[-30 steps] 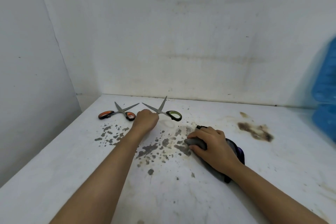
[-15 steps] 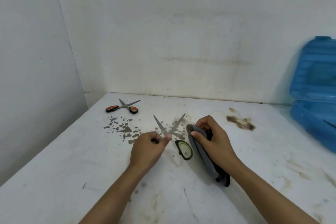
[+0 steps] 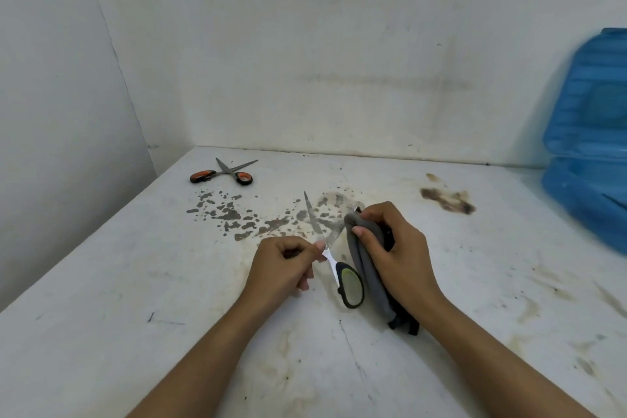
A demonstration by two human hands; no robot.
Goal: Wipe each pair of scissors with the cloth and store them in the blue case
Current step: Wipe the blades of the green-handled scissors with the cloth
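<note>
Left hand (image 3: 283, 266) pinches the green-handled scissors (image 3: 342, 276) at the pivot; right hand (image 3: 395, 256) grips the grey cloth (image 3: 368, 273) just beside the blades.

Left hand (image 3: 283, 266) pinches green-handled scissors (image 3: 334, 258); right hand (image 3: 393, 256) grips grey cloth (image 3: 368, 268) against blade

Setting: bare utility or workshop corner | Evidence: plain white walls (image 3: 339, 44) meeting at a corner; stained, paint-chipped white worktop (image 3: 135, 282); open blue case (image 3: 590, 146) at right; orange-handled scissors (image 3: 222, 174) lying near the back
</note>
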